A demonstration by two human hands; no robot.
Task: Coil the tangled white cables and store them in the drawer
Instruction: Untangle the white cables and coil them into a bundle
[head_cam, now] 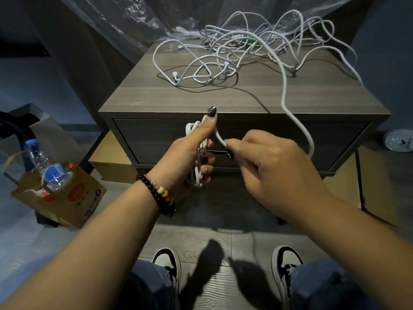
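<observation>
A tangle of white cables (237, 52) lies across the back of a grey wooden nightstand (156, 95). My left hand (190, 153) grips a small coil of white cable (199, 162) in front of the shut drawer (145, 139), thumb pointing up. My right hand (268, 162) pinches the same cable (220, 139) just right of the coil. From my right hand the thick cable (297, 126) loops up over the nightstand's front edge into the tangle.
Clear plastic sheeting (134, 21) hangs behind the nightstand. A paper bag (67, 198) holding a water bottle (44, 166) stands on the floor at left, a cardboard box (109, 162) beside it. A white plate (399, 140) lies at far right. My shoes (167, 262) are below.
</observation>
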